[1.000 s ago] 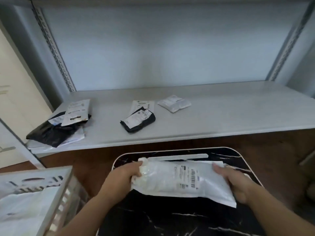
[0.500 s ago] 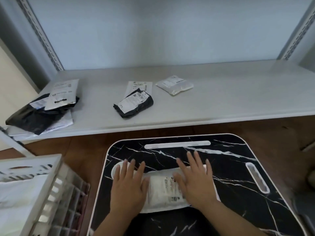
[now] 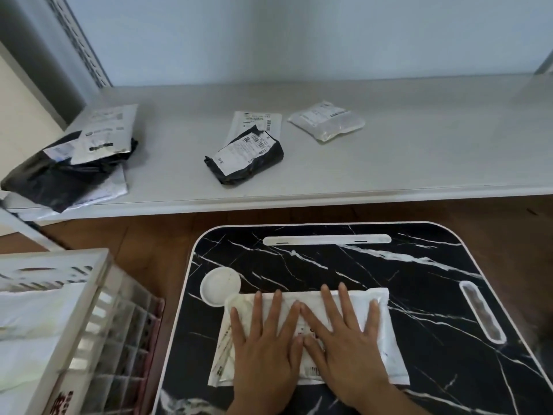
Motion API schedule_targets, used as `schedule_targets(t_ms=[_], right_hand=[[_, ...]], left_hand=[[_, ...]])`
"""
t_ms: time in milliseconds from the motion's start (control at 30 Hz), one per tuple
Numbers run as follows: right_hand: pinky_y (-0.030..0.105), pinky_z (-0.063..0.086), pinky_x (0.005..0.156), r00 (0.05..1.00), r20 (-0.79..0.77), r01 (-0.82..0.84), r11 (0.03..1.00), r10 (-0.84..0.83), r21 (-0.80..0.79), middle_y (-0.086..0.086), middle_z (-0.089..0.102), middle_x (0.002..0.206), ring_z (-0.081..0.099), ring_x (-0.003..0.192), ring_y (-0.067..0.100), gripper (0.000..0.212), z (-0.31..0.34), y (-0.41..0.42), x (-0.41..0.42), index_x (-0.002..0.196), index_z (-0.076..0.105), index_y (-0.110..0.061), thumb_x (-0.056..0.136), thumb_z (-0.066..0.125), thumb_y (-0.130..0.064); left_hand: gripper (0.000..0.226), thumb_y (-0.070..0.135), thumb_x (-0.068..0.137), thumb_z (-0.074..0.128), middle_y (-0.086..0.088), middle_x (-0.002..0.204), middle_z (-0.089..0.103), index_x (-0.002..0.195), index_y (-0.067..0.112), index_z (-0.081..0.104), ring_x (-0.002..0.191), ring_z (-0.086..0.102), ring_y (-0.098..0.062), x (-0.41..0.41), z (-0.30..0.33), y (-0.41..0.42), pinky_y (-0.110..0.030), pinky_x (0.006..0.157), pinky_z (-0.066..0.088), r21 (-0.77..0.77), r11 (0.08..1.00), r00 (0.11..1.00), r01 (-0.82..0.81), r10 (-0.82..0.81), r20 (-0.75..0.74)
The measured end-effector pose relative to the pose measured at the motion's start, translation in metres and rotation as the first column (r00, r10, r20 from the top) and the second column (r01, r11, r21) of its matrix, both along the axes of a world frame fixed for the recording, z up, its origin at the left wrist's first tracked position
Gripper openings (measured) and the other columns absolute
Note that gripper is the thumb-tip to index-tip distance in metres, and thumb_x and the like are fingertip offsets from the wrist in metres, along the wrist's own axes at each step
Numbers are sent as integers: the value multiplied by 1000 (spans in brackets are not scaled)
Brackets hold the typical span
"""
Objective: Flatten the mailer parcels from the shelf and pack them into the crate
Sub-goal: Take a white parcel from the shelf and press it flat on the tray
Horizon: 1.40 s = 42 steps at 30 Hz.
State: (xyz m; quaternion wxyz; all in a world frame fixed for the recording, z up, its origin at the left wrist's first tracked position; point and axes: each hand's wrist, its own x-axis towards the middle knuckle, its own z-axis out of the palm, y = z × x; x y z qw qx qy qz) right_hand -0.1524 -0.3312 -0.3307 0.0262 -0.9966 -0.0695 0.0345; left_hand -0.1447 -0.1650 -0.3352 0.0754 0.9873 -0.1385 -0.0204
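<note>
A white mailer parcel [image 3: 386, 333] lies flat on the black marble-patterned lap table [image 3: 419, 280]. My left hand [image 3: 266, 351] and my right hand [image 3: 344, 345] press down on it side by side, palms down, fingers straight and spread. The white slatted crate [image 3: 74, 324] stands at the lower left with a white mailer [image 3: 33, 322] inside. On the grey shelf [image 3: 419, 157] lie a black parcel with a white label [image 3: 245, 157], a flat white mailer behind it [image 3: 257, 121], a small clear-white parcel [image 3: 327, 119] and a pile of black and white mailers [image 3: 74, 157] at the left.
A round white cup recess [image 3: 220, 284] sits in the table just left of the parcel. Slots run along the table's far edge [image 3: 326, 239] and right side [image 3: 481, 313]. Brown floor shows between the shelf and the table. The shelf's right half is bare.
The parcel went from held in both hands above the table to lying on it. Both hands flattened onto it and have moved closer together.
</note>
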Motion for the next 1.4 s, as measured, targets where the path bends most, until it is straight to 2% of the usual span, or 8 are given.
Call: schedule_targets(t_ms=[167, 533, 733, 900, 1067, 1200, 1333, 1400], right_hand=[[72, 15, 102, 999, -43, 5, 1000, -5, 13, 6, 30, 156, 20, 145, 34, 53, -2, 1, 1, 144, 38, -42, 99, 14, -57], [72, 13, 103, 1000, 3, -1, 1000, 1, 20, 5, 28, 157, 22, 145, 32, 50, -13, -2, 5, 142, 37, -45, 97, 21, -59], [69, 12, 101, 997, -73, 2, 1000, -4, -16, 5, 33, 154, 27, 142, 32, 51, -8, -3, 7, 141, 39, -46, 98, 17, -61], [63, 12, 104, 990, -67, -129, 991, 125, -45, 4, 24, 158, 14, 147, 30, 57, 0, -26, 2, 147, 24, -48, 94, 26, -69], [58, 12, 109, 996, -56, -70, 998, 70, 2, 14, 12, 160, 6, 147, 38, 61, 1, -30, -1, 147, 26, -48, 91, 26, -74], [60, 13, 106, 992, -85, -92, 996, 90, -20, 14, 19, 159, 12, 146, 38, 62, -3, -32, 5, 147, 25, -48, 91, 26, -74], [52, 19, 103, 989, -97, -121, 990, 113, -79, 7, 31, 154, 33, 140, 31, 61, 3, -45, 10, 146, 27, -45, 92, 25, -73], [55, 16, 106, 990, -105, -108, 991, 99, -78, 7, 29, 155, 29, 142, 30, 63, 3, -51, 10, 148, 28, -41, 93, 25, -71]], left_hand=[[55, 45, 92, 36, -1, 156, 30, 145, 30, 41, 145, 23, -33, 1, -7, 0, -69, 106, 20, 19, 1000, 1000, 8, -8, 5], [56, 46, 92, 37, -2, 157, 27, 146, 30, 38, 145, 21, -32, 4, -12, -2, -68, 106, 18, 9, 1000, 1000, 15, -15, 4], [56, 49, 92, 36, -2, 156, 29, 144, 32, 39, 145, 21, -31, 5, -12, 0, -68, 106, 16, 24, 1000, 999, 9, -8, -33], [55, 53, 98, 20, -2, 156, 30, 146, 31, 35, 145, 21, -31, 4, -11, 2, -67, 105, 16, 43, 999, 999, 8, -6, -53], [58, 56, 97, 19, -2, 157, 28, 147, 32, 34, 145, 21, -31, 5, -12, 0, -67, 106, 15, 59, 998, 998, 14, -11, -55], [58, 56, 98, 17, -2, 157, 28, 147, 32, 34, 145, 21, -31, 8, -13, -1, -69, 106, 16, 61, 998, 998, 4, 0, -67], [58, 56, 97, 20, -2, 157, 27, 147, 31, 36, 145, 22, -31, 6, -10, 1, -69, 105, 17, 83, 996, 995, 10, -1, -102], [57, 57, 97, 21, -2, 156, 29, 146, 32, 36, 144, 23, -32, 7, -10, 0, -68, 104, 18, 98, 995, 995, 5, 5, -104]])
